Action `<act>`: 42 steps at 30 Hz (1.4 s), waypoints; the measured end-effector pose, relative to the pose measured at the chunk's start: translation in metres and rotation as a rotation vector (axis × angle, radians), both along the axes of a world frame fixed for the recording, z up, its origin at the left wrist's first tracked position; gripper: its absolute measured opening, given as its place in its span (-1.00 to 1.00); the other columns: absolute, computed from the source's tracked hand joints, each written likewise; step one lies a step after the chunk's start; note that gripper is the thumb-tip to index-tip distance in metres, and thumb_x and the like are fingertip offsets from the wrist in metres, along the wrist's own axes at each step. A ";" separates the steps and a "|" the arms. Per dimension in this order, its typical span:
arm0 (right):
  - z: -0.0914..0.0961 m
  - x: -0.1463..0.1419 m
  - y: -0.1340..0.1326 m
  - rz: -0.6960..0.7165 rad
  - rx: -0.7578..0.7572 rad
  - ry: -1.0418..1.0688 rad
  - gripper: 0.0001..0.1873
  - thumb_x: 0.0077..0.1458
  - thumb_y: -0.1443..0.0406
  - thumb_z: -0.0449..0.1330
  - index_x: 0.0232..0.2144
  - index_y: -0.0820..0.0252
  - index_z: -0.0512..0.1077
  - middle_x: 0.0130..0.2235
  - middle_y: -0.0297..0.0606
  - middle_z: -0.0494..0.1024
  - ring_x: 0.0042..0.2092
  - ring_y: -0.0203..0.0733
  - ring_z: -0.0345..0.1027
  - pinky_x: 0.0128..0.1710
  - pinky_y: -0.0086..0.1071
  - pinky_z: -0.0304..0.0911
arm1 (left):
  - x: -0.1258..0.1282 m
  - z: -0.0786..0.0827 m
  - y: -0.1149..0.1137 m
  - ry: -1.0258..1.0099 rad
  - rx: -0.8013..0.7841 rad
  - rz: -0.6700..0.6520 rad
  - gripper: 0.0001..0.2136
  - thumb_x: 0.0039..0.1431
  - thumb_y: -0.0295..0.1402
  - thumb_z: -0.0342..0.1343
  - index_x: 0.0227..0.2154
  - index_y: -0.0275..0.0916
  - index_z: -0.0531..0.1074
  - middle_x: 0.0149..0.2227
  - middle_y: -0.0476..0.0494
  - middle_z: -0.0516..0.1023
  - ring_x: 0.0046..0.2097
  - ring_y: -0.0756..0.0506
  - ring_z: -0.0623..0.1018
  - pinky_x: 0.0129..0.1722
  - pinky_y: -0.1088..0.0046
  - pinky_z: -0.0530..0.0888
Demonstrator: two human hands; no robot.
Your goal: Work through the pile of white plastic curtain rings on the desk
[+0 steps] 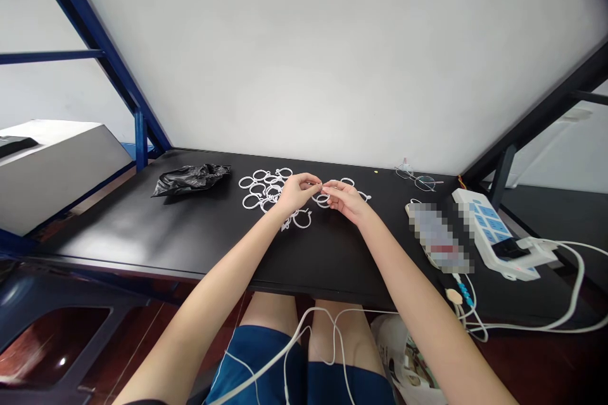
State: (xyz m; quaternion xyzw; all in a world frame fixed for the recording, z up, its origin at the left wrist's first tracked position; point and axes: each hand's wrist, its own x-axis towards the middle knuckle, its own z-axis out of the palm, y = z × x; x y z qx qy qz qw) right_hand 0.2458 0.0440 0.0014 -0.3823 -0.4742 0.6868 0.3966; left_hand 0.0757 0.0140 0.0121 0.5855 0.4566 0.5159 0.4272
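My left hand (300, 191) and my right hand (346, 200) meet fingertip to fingertip above the black table, both pinching. Between them a white plastic ring (322, 205) hangs at the fingers, its top edge hidden by them. A loose pile of several white plastic rings (258, 189) lies to the left, partly under my left hand and wrist; some have a gap and small knobs at the ends. Nearer me, one open ring (303, 219) lies below the hands. Two more rings show beside my right hand, one behind it (348, 181) and one partly covered at its right.
A crumpled black plastic bag (192, 180) lies on the left of the table (190, 234). On the right are eyeglasses (424, 183), a blurred phone (434, 237) on a cable, and a white power strip (494, 234). White cables (574, 291) trail across the front and my lap.
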 end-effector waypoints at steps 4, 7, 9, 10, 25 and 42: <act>0.002 0.001 -0.001 -0.054 -0.007 0.037 -0.71 -0.23 0.28 0.45 -0.38 0.17 0.51 -0.36 -0.34 0.60 -0.55 -0.47 0.33 -0.56 -0.58 0.28 | -0.001 0.003 -0.002 0.028 -0.018 0.013 -0.82 0.00 -0.36 0.22 -0.31 -0.32 0.51 -0.32 -0.18 0.59 -0.32 -0.06 0.56 -0.32 0.45 0.44; 0.003 0.001 0.000 -0.054 -0.008 0.046 -0.72 -0.22 0.28 0.44 -0.38 0.17 0.52 -0.36 -0.35 0.61 -0.56 -0.49 0.30 -0.56 -0.58 0.28 | -0.002 0.003 -0.001 0.089 -0.007 0.040 -0.82 -0.01 -0.35 0.23 -0.32 -0.30 0.53 -0.35 -0.16 0.60 -0.34 -0.06 0.55 -0.31 0.42 0.45; 0.002 0.001 -0.001 -0.037 -0.008 0.049 -0.73 -0.22 0.28 0.44 -0.37 0.17 0.53 -0.35 -0.34 0.61 -0.56 -0.49 0.30 -0.56 -0.58 0.28 | -0.002 0.001 0.000 0.149 0.020 0.063 -0.83 -0.01 -0.33 0.23 -0.35 -0.30 0.53 -0.36 -0.16 0.60 -0.35 -0.07 0.55 -0.31 0.41 0.45; 0.002 0.001 -0.001 -0.027 -0.006 0.050 -0.72 -0.22 0.28 0.45 -0.38 0.18 0.53 -0.34 -0.33 0.61 -0.56 -0.49 0.30 -0.56 -0.58 0.28 | -0.002 -0.001 0.001 0.184 0.033 0.076 -0.83 -0.01 -0.32 0.22 -0.35 -0.30 0.53 -0.36 -0.16 0.60 -0.36 -0.07 0.55 -0.31 0.41 0.45; 0.000 0.002 0.000 0.074 0.026 0.034 -0.71 -0.18 0.27 0.44 -0.32 0.15 0.56 -0.32 -0.33 0.60 -0.50 -0.48 0.34 -0.54 -0.59 0.28 | 0.001 -0.006 0.002 0.272 0.153 0.108 -0.89 0.05 -0.46 0.10 -0.36 -0.28 0.50 -0.33 -0.13 0.60 -0.31 -0.04 0.56 -0.30 0.48 0.49; -0.002 0.000 0.000 -0.057 0.046 -0.027 -0.65 -0.27 0.20 0.48 -0.40 0.18 0.49 -0.44 -0.38 0.54 -0.53 -0.46 0.34 -0.57 -0.57 0.27 | 0.003 -0.006 0.002 0.118 0.160 0.010 -0.88 0.06 -0.43 0.14 -0.34 -0.31 0.55 -0.31 -0.18 0.63 -0.25 -0.08 0.61 -0.17 0.39 0.53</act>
